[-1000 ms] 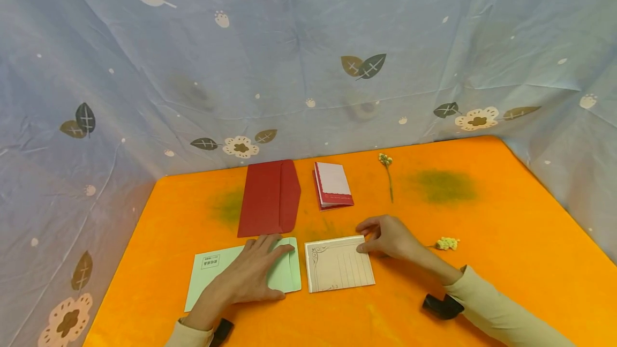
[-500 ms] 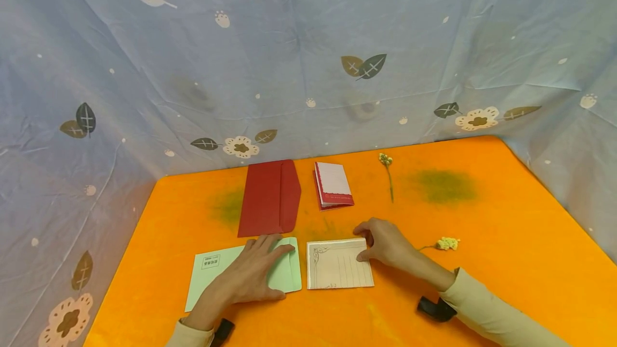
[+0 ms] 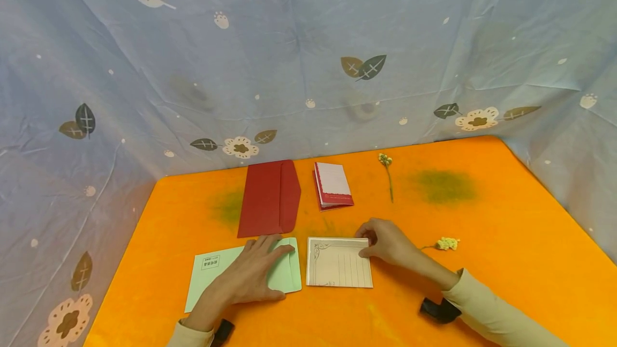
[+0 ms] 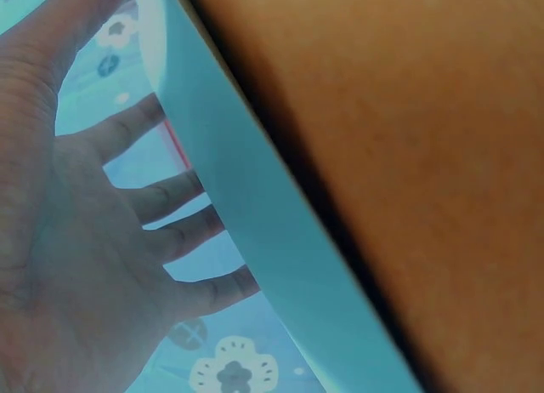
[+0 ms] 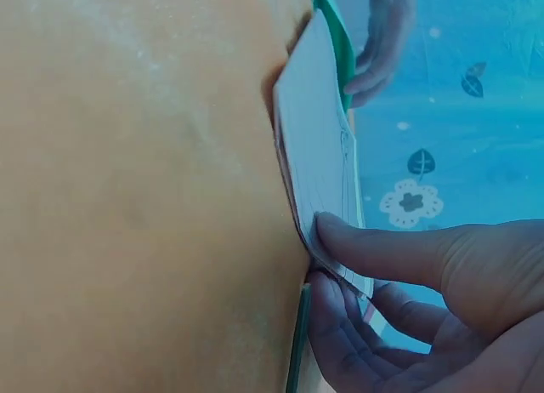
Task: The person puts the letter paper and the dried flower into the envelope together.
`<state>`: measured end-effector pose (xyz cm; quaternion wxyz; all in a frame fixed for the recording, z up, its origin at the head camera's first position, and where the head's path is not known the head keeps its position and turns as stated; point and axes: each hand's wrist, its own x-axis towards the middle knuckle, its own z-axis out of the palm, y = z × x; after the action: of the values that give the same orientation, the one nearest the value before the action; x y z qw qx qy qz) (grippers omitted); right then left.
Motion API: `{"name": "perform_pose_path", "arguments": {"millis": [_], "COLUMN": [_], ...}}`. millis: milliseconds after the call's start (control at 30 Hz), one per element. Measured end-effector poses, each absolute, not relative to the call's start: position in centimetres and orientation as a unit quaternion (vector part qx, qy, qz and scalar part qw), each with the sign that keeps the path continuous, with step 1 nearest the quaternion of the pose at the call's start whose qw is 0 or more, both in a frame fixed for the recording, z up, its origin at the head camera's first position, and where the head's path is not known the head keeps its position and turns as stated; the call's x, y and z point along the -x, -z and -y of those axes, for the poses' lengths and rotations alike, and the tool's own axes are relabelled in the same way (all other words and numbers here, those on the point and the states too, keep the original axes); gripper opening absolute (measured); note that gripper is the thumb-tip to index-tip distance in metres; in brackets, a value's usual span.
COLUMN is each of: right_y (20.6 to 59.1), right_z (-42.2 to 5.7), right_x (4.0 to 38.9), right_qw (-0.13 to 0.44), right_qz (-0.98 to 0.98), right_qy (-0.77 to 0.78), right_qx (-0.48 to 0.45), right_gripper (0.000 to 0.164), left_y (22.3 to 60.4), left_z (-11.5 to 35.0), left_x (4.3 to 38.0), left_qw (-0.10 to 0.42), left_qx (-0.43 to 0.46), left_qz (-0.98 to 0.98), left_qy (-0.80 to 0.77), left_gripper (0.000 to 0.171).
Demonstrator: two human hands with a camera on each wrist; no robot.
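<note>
Looks like an aligning step: right hand pinches card by its right edge on counter, beside green envelope; left hand spread over envelope, pressure unclear; next move probably calls for a level card.

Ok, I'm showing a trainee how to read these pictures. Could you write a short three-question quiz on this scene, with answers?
1. How many loose flowers lie on the orange table?
2. True or false: the right hand pinches the cream card.
3. Which thing lies under the left hand?
A) The cream card
B) The folded card
C) The green envelope

Key
1. Two: one toward the back, one off to the right.
2. True: the right wrist view shows the thumb on the card's face.
3. C.
</note>
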<state>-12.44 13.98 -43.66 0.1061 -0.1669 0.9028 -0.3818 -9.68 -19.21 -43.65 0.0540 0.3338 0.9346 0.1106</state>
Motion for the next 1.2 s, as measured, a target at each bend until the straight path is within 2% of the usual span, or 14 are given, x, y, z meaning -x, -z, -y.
{"name": "perform_pose_path", "arguments": {"millis": [200,333,567,767,1200], "right_y": [43.8,43.8,43.9,44.2,44.5], "right_z": [-14.6,-15.2,-15.6,-15.3,-14.3], "right_x": [12.8,13.0,13.3,13.3,13.4], "right_qw": [0.154,0.212,0.302,0.305,0.277], "right_qz": [-0.865,-0.818,-0.725,-0.700,-0.700], "right_qy": [0.443,0.502,0.608,0.644,0.657], "right_qx": [0.179,0.184,0.114,0.055,0.035], "right_gripper": [0.026,0.032,0.038,0.038,0.038], "left_y": [43.6,43.6,43.6,43.6,43.5], "left_z": [19.2,19.2,19.2,19.2,19.3], "left_x": [9.7,9.7,9.7,9.7,9.7], "left_qw": [0.064,0.062,0.072,0.067,0.072], "left_qx": [-0.328,-0.329,-0.323,-0.328,-0.325], "left_qz": [-0.937,-0.936,-0.937,-0.935,-0.937], "left_qy": [-0.106,-0.108,-0.112,-0.115,-0.109], "left_gripper": [0.085,0.085,0.085,0.085,0.085]}}
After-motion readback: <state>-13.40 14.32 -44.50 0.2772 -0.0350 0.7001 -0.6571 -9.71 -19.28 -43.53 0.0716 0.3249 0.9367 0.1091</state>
